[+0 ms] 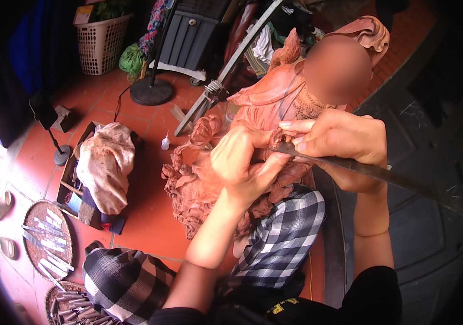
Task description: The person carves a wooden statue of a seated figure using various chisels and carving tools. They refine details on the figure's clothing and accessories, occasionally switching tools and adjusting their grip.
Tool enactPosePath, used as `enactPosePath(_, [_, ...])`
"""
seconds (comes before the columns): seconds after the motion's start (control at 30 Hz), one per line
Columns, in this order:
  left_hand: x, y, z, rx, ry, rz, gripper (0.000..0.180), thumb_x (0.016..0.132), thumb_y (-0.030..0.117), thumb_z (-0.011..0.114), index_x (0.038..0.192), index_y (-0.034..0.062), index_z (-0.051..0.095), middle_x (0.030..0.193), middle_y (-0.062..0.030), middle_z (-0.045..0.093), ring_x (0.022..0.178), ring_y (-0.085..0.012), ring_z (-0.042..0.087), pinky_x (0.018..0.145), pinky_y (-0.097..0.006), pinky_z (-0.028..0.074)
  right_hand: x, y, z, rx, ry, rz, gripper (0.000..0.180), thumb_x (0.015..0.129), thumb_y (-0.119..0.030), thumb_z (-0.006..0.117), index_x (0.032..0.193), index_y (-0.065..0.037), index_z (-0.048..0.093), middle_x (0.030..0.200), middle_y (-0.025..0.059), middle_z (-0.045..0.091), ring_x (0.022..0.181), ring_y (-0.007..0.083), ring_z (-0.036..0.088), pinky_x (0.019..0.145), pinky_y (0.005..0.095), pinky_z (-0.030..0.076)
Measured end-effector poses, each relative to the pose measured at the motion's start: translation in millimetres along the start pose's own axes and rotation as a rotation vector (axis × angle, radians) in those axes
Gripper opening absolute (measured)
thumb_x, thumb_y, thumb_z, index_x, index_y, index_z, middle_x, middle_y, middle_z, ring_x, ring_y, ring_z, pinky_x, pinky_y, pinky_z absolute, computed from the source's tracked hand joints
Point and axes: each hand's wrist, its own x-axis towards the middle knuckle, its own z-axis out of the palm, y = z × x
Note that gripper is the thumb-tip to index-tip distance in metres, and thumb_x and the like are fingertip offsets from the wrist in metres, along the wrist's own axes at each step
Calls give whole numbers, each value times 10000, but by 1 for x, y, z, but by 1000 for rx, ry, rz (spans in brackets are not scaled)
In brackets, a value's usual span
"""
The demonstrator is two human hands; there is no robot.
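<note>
A large reddish-brown carved wooden statue (253,122) leans in front of me, with draped robes, a bead necklace and dense carving at its lower end. My right hand (342,138) is closed round a long, flat dark file-like blade (383,174), which stretches off to the lower right. The blade's tip lies against a small carved detail (279,140) at the statue's front. Curled on the left side of that detail, my left hand (239,162) grips the statue, its thumb just under the tip. Most of its fingertips are hidden.
Lower left, a round basket (70,238) holds pale blades, and another basket (52,295) holds several chisel-like tools. A cloth (109,162) covers an open box. A small bottle (165,143), a stand base (151,92) and a metal bar (226,78) lie beyond. My checked trouser leg (283,233) touches the statue.
</note>
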Motion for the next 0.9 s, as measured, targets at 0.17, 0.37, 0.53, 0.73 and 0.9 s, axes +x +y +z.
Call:
enactPosePath(0.17, [-1,0,1,-52,14,2,317,658,157,868,799,23,618,706,-77,625,584,-222,592,539,-316,448,2,2,-6,59,-109,-39,105,706,43,798,767,23,715,693,125,674,694,252,734,810,428,632])
enactPosePath(0.37, [0,0,0,4,-12,-9,348,639,185,869,826,15,630,724,-90,629,612,-233,606,556,-323,464,3,-2,-5,-47,-46,-9,103,704,23,799,730,20,700,665,119,666,711,258,743,792,430,635])
enactPosePath(0.53, [-2,-6,-4,-35,-26,37,369,683,236,866,859,-1,644,734,-107,636,642,-240,632,576,-324,483,4,-4,-1,-24,-36,14,106,706,10,807,734,5,705,661,112,655,638,243,712,795,409,634])
enactPosePath(0.73, [-2,-4,2,-94,10,18,349,662,185,882,823,4,631,708,-94,619,605,-229,593,549,-323,451,0,-7,-5,0,-88,-23,147,683,8,828,767,21,708,686,119,661,645,233,715,827,426,624])
enactPosePath(0.9, [-1,-1,-5,-47,-79,-60,381,619,165,882,853,-16,642,772,-125,644,681,-251,640,614,-326,502,2,-3,1,23,22,40,132,695,9,821,758,21,706,674,109,654,656,222,716,843,455,619])
